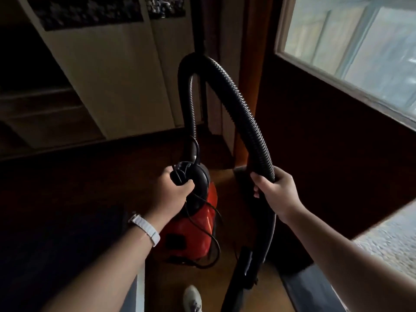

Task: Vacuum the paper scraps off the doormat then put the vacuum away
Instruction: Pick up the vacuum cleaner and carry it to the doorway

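Dark door w/ window (pixel 337 91) filling right side, pale cupboard doors (pixel 108 82) standing at back left. Black ribbed hose (pixel 245 104) arching high betw both hands. Red vacuum (pixel 202 224) hanging under left grip (pixel 174 191) over wood floor (pixel 209 287). Left grip curling tight round its black top handle (pixel 188 174). Right grip (pixel 275 192) wrapping fully round hose. Thin cord (pixel 212 239) dangling alongside vacuum. White wristband (pixel 145 226) sitting on left wrist.

The wand (pixel 240 272) and a pale shoe (pixel 192 297) are cut off by the bottom edge
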A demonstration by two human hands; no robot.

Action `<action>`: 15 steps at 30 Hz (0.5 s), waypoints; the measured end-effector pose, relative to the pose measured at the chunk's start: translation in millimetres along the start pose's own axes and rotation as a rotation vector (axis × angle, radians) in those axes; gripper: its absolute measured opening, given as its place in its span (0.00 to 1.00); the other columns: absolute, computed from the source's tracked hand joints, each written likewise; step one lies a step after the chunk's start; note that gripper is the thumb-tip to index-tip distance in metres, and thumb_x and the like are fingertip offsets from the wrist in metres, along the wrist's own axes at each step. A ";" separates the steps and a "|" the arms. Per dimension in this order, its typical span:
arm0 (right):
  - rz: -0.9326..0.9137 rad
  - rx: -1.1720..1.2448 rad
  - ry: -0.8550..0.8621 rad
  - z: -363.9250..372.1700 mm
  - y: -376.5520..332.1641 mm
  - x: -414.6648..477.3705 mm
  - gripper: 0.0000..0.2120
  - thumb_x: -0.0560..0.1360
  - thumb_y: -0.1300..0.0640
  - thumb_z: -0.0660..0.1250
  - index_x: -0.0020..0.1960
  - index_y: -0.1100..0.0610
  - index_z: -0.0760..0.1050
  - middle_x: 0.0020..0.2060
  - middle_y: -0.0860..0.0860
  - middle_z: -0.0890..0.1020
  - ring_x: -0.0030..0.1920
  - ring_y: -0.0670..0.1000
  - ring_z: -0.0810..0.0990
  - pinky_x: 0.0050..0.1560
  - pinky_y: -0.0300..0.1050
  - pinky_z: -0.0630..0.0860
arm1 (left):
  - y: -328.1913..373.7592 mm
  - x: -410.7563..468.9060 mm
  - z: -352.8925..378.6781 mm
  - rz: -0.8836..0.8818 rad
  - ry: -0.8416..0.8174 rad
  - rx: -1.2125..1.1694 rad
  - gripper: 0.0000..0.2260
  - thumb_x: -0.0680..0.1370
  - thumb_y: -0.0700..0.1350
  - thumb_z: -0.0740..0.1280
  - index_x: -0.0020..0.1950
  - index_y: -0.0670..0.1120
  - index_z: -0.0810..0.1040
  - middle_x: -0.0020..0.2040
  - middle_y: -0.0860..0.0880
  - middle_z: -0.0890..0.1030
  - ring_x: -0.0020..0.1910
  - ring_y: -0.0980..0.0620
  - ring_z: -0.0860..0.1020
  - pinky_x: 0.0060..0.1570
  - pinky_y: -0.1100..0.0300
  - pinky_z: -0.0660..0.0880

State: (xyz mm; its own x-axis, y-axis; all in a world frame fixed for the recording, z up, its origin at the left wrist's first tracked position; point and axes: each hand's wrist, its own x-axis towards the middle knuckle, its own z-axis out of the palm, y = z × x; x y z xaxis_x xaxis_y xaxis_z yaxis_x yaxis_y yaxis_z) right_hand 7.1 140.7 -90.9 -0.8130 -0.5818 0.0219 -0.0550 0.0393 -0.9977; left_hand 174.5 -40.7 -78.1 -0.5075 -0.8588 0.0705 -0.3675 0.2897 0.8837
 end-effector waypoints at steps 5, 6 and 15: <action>0.006 -0.078 -0.044 95.4 -1.5 72.6 0.04 0.74 0.62 0.72 0.47 0.62 0.78 0.31 0.54 0.78 0.32 0.51 0.78 0.33 0.44 0.77 | -42.4 91.0 -38.7 -0.108 0.021 -0.048 0.06 0.71 0.40 0.72 0.44 0.46 0.76 0.34 0.49 0.81 0.29 0.59 0.78 0.28 0.64 0.73; 0.001 -0.096 -0.047 112.7 -3.9 87.1 0.05 0.74 0.61 0.72 0.46 0.62 0.78 0.31 0.55 0.79 0.32 0.52 0.78 0.34 0.47 0.78 | -48.8 108.4 -46.5 -0.123 0.032 -0.059 0.05 0.71 0.39 0.72 0.43 0.45 0.76 0.32 0.50 0.79 0.27 0.61 0.76 0.27 0.64 0.72; -0.056 -0.155 -0.106 219.1 -17.8 192.3 0.16 0.70 0.47 0.74 0.42 0.59 0.75 0.31 0.54 0.76 0.31 0.52 0.74 0.33 0.50 0.71 | -81.7 227.9 -102.7 -0.126 0.076 -0.014 0.05 0.71 0.42 0.72 0.43 0.48 0.76 0.32 0.49 0.81 0.29 0.56 0.79 0.30 0.59 0.74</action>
State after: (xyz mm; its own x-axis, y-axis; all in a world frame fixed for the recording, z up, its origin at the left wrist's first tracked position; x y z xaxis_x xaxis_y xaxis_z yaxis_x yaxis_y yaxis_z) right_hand -21.3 -149.9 -83.0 -0.7411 -0.6686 0.0620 -0.1933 0.1240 -0.9733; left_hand 169.0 -303.5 -86.7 -0.3977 -0.9175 -0.0069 -0.4131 0.1723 0.8942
